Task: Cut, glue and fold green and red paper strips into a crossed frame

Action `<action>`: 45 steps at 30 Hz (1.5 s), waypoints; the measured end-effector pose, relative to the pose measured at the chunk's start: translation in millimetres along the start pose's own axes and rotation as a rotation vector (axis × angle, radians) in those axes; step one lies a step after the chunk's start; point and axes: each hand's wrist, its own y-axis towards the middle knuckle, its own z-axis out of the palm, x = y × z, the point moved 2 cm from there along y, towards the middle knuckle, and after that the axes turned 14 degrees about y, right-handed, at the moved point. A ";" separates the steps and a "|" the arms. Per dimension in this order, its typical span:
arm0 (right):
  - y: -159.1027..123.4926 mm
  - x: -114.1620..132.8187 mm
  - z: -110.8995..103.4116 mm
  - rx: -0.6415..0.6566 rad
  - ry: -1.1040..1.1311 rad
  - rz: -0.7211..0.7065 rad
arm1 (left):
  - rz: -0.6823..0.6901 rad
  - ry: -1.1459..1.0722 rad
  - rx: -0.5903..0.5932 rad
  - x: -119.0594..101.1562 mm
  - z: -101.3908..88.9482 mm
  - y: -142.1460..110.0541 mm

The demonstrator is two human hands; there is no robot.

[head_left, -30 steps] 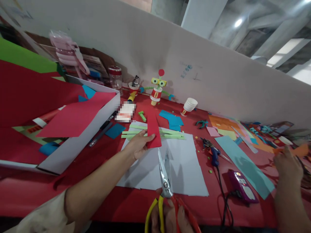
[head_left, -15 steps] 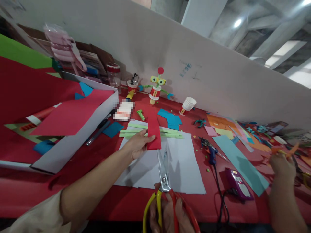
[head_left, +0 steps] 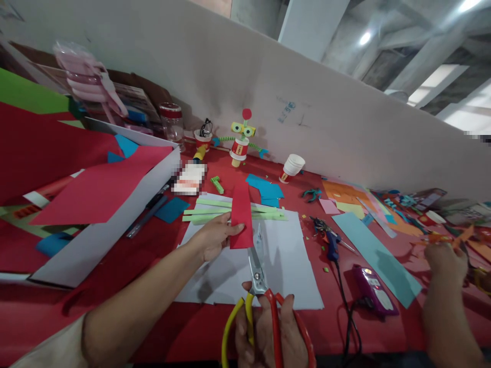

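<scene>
So the left hand (head_left: 217, 236) has the red paper strip (head_left: 241, 220) pinched up over the white sheets (head_left: 286, 266), probably so its bottom edge stays reachable for the open scissors (head_left: 258, 276), whose handles the right hand (head_left: 268, 327) grips loosely nearer the body.

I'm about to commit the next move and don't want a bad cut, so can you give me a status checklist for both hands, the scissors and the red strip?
1. Left hand grips red paper strip: ok, thumb on top.
2. Right hand holds scissors: ok, by the red and yellow handles.
3. Scissors open: ok, blades parted.
4. Blades touching the strip: cannot tell; they meet its near right corner in view, depth unclear.
5. Strip apart from light-green paper strips: not ok, it overlaps them in view.
6. Glue gun away from both hands: ok, off to the right.
</scene>
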 end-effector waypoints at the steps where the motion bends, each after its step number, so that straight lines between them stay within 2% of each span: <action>1: 2.7 1.9 4.8 0.012 0.015 0.051 | -0.007 0.010 -0.004 -0.6 -0.6 -0.4; 3: 5.4 4.4 9.0 0.041 0.079 0.093 | -0.018 0.022 0.000 -1.0 -2.3 -0.2; 5: 4.0 3.4 4.6 0.060 0.319 0.081 | -0.024 0.024 0.014 -0.6 -4.5 1.1; 7: -1.5 -1.1 -8.9 0.066 0.607 0.022 | -0.014 0.018 0.026 -0.2 -6.2 2.2; 9: -10.4 -6.8 -29.8 0.097 0.738 -0.143 | 0.003 0.014 0.047 0.2 -6.1 2.0; 11: -23.0 -9.8 -54.5 0.171 0.665 -0.514 | 0.008 0.026 0.083 0.9 -3.7 0.3; 12: -29.4 -12.1 -66.5 0.177 0.618 -0.642 | 0.006 0.035 0.105 1.5 -1.9 -0.9; 13: -34.6 -14.9 -77.1 0.175 0.585 -0.702 | 0.003 0.044 0.127 2.1 0.0 -2.1; 15: -41.0 -19.5 -91.0 0.202 0.513 -0.694 | 0.001 0.044 0.165 2.9 3.5 -3.9; 18: -41.6 -19.2 -93.1 0.226 0.510 -0.664 | 0.005 -0.003 0.185 2.5 5.9 -4.2; 20: -36.8 -14.4 -84.2 0.221 0.616 -0.659 | 0.007 -0.036 0.171 1.8 6.3 -4.3; 23: -25.3 -5.5 -62.7 0.236 0.808 -0.493 | -0.018 -0.039 0.215 2.8 10.0 -7.7; 26: -17.1 2.3 -44.4 0.231 0.880 -0.355 | -0.073 -0.015 0.297 6.0 16.1 -13.7; 28: -14.6 4.7 -36.8 0.231 0.905 -0.303 | -0.111 -0.018 0.310 7.4 18.6 -16.0; 31: -11.8 4.1 -30.0 0.262 0.937 -0.219 | -0.146 -0.099 0.248 6.7 18.3 -13.3; 35: -5.8 2.8 -26.7 0.332 0.933 -0.164 | -0.124 -0.234 0.042 6.5 13.3 -1.6; 39: -4.8 0.4 -32.6 0.374 0.870 -0.196 | -0.087 -0.237 -0.011 10.7 11.9 5.3; 42: -14.0 -7.6 -47.6 0.375 0.800 -0.265 | -0.085 -0.244 -0.040 12.4 11.8 4.6; 44: -22.6 -13.5 -62.9 0.292 0.692 -0.447 | -0.084 -0.238 -0.047 12.3 12.2 2.9; 45: -27.3 -15.5 -71.6 0.182 0.578 -0.617 | -0.082 -0.231 -0.048 12.2 12.5 2.1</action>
